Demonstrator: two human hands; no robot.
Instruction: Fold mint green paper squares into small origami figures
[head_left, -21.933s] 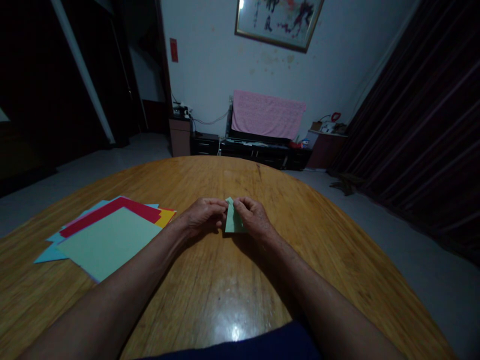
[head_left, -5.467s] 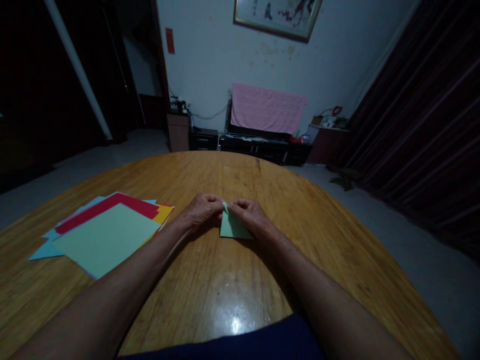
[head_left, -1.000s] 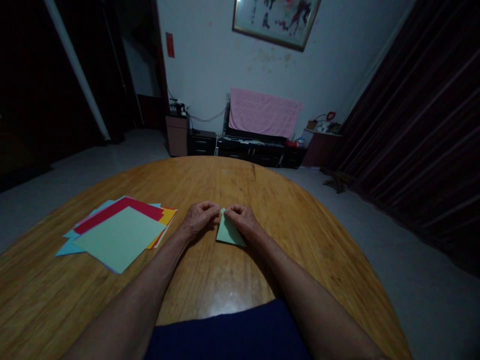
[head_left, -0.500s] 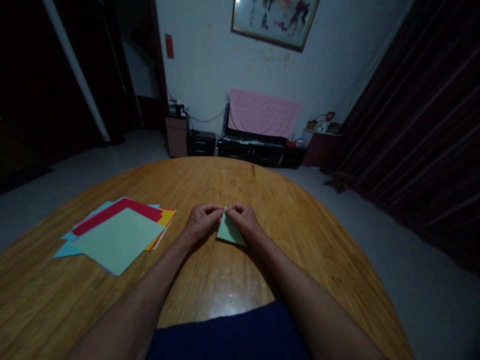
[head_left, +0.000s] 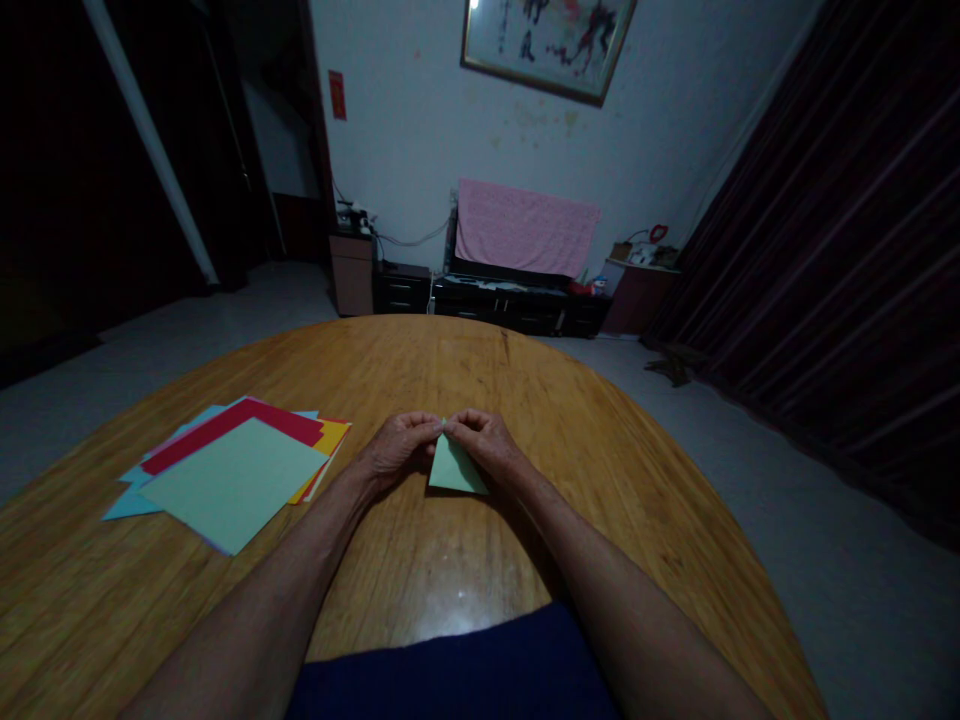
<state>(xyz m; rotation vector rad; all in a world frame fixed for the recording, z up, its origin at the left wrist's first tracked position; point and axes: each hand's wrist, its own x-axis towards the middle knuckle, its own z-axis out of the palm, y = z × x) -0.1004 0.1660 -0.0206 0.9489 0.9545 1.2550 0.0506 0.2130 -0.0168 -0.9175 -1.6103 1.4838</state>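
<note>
One pale-green paper piece [head_left: 452, 472], apparently at a creasing step, was held inward from the near edge of the counter [head_left: 592, 430], its tip pinched thumb-to-finger by left hand [head_left: 401, 443] and right hand [head_left: 486, 440], the next move seemingly calling for even pressure.

The head-worn camera is facing forward and down, viewing the round wooden surface [head_left: 600, 450] closely, the left hand [head_left: 397, 445] and right hand [head_left: 486, 440] centrally, the wall [head_left: 405, 130] farther off.
</note>
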